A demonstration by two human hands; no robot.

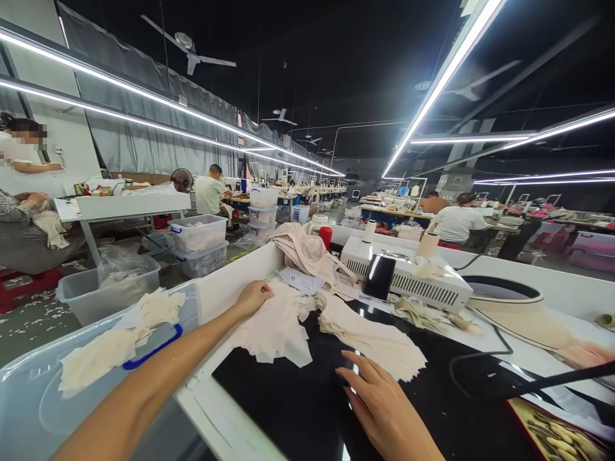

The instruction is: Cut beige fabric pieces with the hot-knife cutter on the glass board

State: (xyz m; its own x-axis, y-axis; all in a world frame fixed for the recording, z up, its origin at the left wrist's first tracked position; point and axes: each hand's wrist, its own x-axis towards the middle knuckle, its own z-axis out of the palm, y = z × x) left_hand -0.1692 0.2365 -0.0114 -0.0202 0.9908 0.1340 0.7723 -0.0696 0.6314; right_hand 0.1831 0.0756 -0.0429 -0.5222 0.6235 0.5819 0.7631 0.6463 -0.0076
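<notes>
At the far edge of a fanned pile of cream fabric pieces, my left hand is closed, its fingertips pinched on the fabric. My right hand hovers over or rests on the black board; its fingers are apart and hold nothing. Just beyond the right fingertips lies a second fanned stack of cream fabric pieces. A white paper slip with writing lies behind the first pile, near a beige lace bra.
A dark phone leans against a white vented machine. Left of the table, more cream pieces lie on a blue-handled plastic bin. A box of small tools sits front right. Several people work at tables farther off.
</notes>
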